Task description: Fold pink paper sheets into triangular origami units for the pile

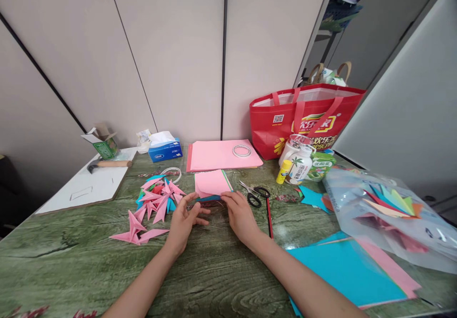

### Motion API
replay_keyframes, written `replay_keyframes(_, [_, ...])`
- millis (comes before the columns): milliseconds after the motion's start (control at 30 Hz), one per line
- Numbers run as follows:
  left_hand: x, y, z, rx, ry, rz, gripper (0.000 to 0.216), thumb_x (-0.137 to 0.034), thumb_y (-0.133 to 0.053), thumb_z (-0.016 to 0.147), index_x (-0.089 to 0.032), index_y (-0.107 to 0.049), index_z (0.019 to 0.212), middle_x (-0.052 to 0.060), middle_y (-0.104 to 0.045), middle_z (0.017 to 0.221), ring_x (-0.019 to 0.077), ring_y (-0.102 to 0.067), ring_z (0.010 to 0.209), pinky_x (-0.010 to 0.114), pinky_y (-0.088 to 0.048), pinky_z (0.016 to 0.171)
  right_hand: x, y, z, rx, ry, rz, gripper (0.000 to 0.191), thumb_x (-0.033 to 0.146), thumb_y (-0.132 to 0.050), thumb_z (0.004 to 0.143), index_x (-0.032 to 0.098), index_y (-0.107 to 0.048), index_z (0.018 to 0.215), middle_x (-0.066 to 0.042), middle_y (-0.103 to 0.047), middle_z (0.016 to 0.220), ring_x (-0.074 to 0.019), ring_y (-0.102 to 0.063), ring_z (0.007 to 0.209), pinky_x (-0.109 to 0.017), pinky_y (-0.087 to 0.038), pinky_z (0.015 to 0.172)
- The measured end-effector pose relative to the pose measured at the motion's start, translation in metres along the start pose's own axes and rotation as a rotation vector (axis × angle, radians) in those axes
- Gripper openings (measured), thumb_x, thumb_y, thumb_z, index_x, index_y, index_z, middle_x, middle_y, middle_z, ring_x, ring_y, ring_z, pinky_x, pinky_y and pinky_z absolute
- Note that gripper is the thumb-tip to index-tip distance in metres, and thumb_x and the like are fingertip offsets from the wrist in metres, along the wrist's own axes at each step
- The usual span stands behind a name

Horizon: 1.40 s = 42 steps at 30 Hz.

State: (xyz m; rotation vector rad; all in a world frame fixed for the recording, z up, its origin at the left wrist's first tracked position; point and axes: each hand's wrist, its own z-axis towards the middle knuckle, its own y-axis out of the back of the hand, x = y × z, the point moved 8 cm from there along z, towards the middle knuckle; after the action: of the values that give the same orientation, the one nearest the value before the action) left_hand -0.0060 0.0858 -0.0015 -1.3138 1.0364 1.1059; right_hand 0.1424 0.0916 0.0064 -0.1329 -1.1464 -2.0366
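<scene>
Readable stuff: red bag, beyond the right hand, has a QR code, partial "HUAN" and large Chinese characters. Green carton beside it reads 优酸乳. White bottle has a palm-tree print, vertical Chinese text too small to call. Blue tissue box, beyond the left hand, carries a white oval logo, not legible.

Paper stack: on the tabletop, just ahead of and between the hands. Pink on top, blue showing at the near edge, green at the right. Near edge faces the wearer; longer side appears to run left-right, hand to hand.

Left hand: loose, fingers spread at the near-left corner, nothing gripped. Right hand: fingertips at the near-right corner; can't tell if pinching.
</scene>
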Motion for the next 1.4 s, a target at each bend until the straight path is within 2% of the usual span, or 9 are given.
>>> replay_keyframes(200, [0.004, -0.003, -0.001, 0.046, 0.045, -0.045, 0.037, -0.031, -0.061, 0.07, -0.019, -0.051, 0.103, 0.007, -0.054, 0.106, 0.022, -0.063, 0.082, 0.034, -0.055, 0.059, -0.001, 0.008, 0.0, -0.081, -0.007, 0.07, 0.045, 0.002, -0.033, 0.076, 0.017, -0.053, 0.114, -0.011, -0.058, 0.109, -0.0213, -0.05, 0.104, -0.043, -0.04, 0.092])
replay_keyframes(433, [0.007, -0.009, -0.002, 0.143, 0.044, -0.17, 0.051, -0.02, -0.066, 0.068, -0.021, -0.045, 0.114, 0.01, -0.052, 0.121, 0.0267, -0.051, 0.108, 0.044, -0.043, 0.089, 0.021, 0.026, 0.0, -0.177, 0.106, 0.216, 0.039, 0.008, -0.038, 0.082, 0.021, -0.049, 0.117, -0.009, -0.055, 0.114, -0.0189, -0.047, 0.11, -0.04, -0.037, 0.096])
replay_keyframes(633, [0.003, -0.01, -0.003, 0.171, -0.007, -0.135, 0.056, -0.014, -0.07, 0.063, -0.024, -0.047, 0.114, 0.008, -0.058, 0.115, 0.0239, -0.05, 0.11, 0.04, -0.038, 0.094, 0.042, 0.028, -0.004, -0.093, 0.165, 0.403, 0.027, 0.01, -0.045, 0.08, 0.022, -0.056, 0.102, -0.007, -0.058, 0.098, -0.0156, -0.054, 0.096, -0.031, -0.045, 0.084])
replay_keyframes(767, [0.002, -0.008, -0.003, 0.137, 0.004, -0.115, 0.051, -0.018, -0.069, 0.064, -0.022, -0.05, 0.112, 0.008, -0.057, 0.117, 0.0221, -0.05, 0.109, 0.035, -0.038, 0.094, 0.044, 0.025, -0.005, -0.028, 0.161, 0.469, 0.027, 0.009, -0.043, 0.081, 0.021, -0.055, 0.102, -0.007, -0.057, 0.098, -0.0154, -0.054, 0.095, -0.028, -0.046, 0.08])
replay_keyframes(867, [0.004, -0.009, -0.005, 0.127, 0.039, -0.108, 0.042, -0.02, -0.068, 0.066, -0.017, -0.054, 0.105, 0.009, -0.062, 0.109, 0.0228, -0.054, 0.104, 0.035, -0.042, 0.089, 0.038, 0.021, -0.005, -0.008, 0.118, 0.456, 0.029, 0.011, -0.044, 0.081, 0.02, -0.051, 0.107, -0.008, -0.059, 0.101, -0.0168, -0.054, 0.095, -0.03, -0.045, 0.08])
replay_keyframes(1067, [0.005, -0.01, -0.008, 0.062, 0.086, -0.185, 0.039, -0.02, -0.071, 0.061, -0.015, -0.059, 0.098, 0.007, -0.067, 0.095, 0.0208, -0.06, 0.088, 0.031, -0.049, 0.076, 0.016, 0.014, -0.003, -0.026, -0.133, 0.494, 0.033, 0.022, -0.056, 0.076, 0.019, -0.05, 0.108, -0.008, -0.058, 0.098, -0.0187, -0.055, 0.086, -0.031, -0.047, 0.074])
replay_keyframes(1167, [0.007, -0.009, -0.008, 0.037, 0.109, -0.217, 0.038, -0.019, -0.072, 0.059, -0.015, -0.06, 0.095, 0.006, -0.067, 0.092, 0.019, -0.06, 0.086, 0.029, -0.048, 0.075, 0.008, 0.004, -0.004, 0.028, -0.269, 0.586, 0.037, 0.026, -0.059, 0.073, 0.019, -0.05, 0.108, -0.008, -0.059, 0.099, -0.0186, -0.057, 0.083, -0.028, -0.048, 0.067])
replay_keyframes(1267, [0.009, -0.006, -0.007, 0.025, 0.101, -0.185, 0.041, -0.018, -0.073, 0.057, -0.014, -0.06, 0.095, 0.006, -0.067, 0.091, 0.0189, -0.059, 0.085, 0.029, -0.047, 0.076, 0.004, -0.003, -0.006, 0.088, -0.323, 0.641, 0.025, 0.027, -0.059, 0.074, 0.018, -0.058, 0.098, -0.005, -0.064, 0.088, -0.017, -0.058, 0.075, -0.026, -0.047, 0.063])
replay_keyframes(1400, [0.007, -0.001, -0.004, 0.015, 0.031, -0.041, 0.039, -0.019, -0.071, 0.059, -0.015, -0.059, 0.096, 0.003, -0.066, 0.086, 0.0158, -0.058, 0.079, 0.025, -0.046, 0.072, 0.001, 0.0, -0.006, 0.083, -0.321, 0.609, 0.018, 0.024, -0.059, 0.074, 0.018, -0.064, 0.09, -0.002, -0.066, 0.079, -0.0155, -0.058, 0.068, -0.024, -0.045, 0.06])
